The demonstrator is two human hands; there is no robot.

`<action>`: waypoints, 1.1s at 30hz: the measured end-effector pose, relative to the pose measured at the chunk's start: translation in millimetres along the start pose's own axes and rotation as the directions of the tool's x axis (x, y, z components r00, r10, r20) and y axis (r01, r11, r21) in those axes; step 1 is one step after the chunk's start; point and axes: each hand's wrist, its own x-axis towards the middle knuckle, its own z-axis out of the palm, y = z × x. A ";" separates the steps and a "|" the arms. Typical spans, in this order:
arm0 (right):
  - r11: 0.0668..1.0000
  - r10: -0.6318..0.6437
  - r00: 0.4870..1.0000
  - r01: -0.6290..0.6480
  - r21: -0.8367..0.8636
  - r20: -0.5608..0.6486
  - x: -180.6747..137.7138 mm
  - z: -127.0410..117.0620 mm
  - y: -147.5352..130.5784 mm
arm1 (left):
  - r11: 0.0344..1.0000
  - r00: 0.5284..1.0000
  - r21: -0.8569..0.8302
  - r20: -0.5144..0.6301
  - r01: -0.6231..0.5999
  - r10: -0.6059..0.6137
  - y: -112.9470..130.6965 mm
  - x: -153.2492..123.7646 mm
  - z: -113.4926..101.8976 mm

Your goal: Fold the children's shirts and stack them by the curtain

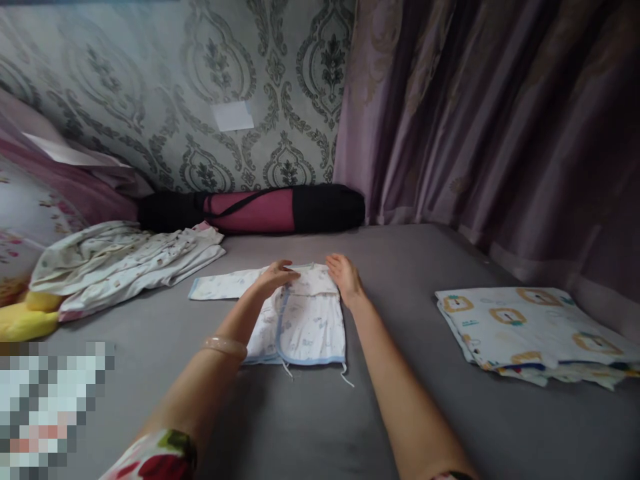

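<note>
A small white baby garment (310, 323) with blue trim lies flat on the grey bed (300, 427), one sleeve stretched out to the left. My left hand (273, 277) rests on the garment's upper left part, fingers curled down onto the cloth. At the garment's top right corner, my right hand (345, 275) lies palm down with its fingers bent onto the fabric. Thin ties hang from the lower hem. A pale bangle (225, 347) sits on my left wrist.
A loose heap of white printed clothes (125, 260) lies at the left. A folded stack with orange prints (535, 333) sits at the right. A pink and black rolled bag (260, 210) lies along the patterned wall. Purple curtains (500, 133) hang at the right; a yellow toy (27, 320) is far left.
</note>
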 end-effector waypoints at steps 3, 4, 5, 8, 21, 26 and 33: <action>0.997 -0.019 0.988 0.007 -0.082 -0.155 2.2 -12.8 -4.6 | 0.993 0.991 -0.025 0.066 -0.114 0.115 3.5 1.5 -0.9; 0.982 -0.052 0.983 0.019 -0.187 -0.177 1.7 -14.3 -3.5 | 0.988 0.986 -0.029 0.069 -0.152 0.154 4.0 2.8 -1.5; 0.949 -0.097 0.979 0.038 -0.313 -0.177 0.6 -14.4 -1.0 | 0.982 0.980 -0.027 0.065 -0.185 0.186 3.8 4.3 -2.2; 0.731 -0.248 0.969 0.175 -0.660 -0.018 -5.7 -9.0 12.4 | 0.970 0.970 0.024 0.039 -0.242 0.241 -2.5 9.4 -4.7; 0.204 -0.157 0.951 0.295 -0.933 0.267 -19.8 -4.6 38.7 | 0.760 0.871 0.549 -0.110 -0.348 0.478 -39.4 -7.5 -18.7; 0.169 -0.120 0.956 0.285 -0.944 0.267 -16.7 -4.2 39.6 | 0.592 0.811 0.695 -0.022 -0.408 0.584 -66.5 -45.0 -50.2; 0.135 -0.006 0.970 0.242 -0.961 0.243 -17.1 0.0 28.4 | 0.583 0.858 0.800 -0.395 0.145 0.328 -107.1 -91.6 -107.8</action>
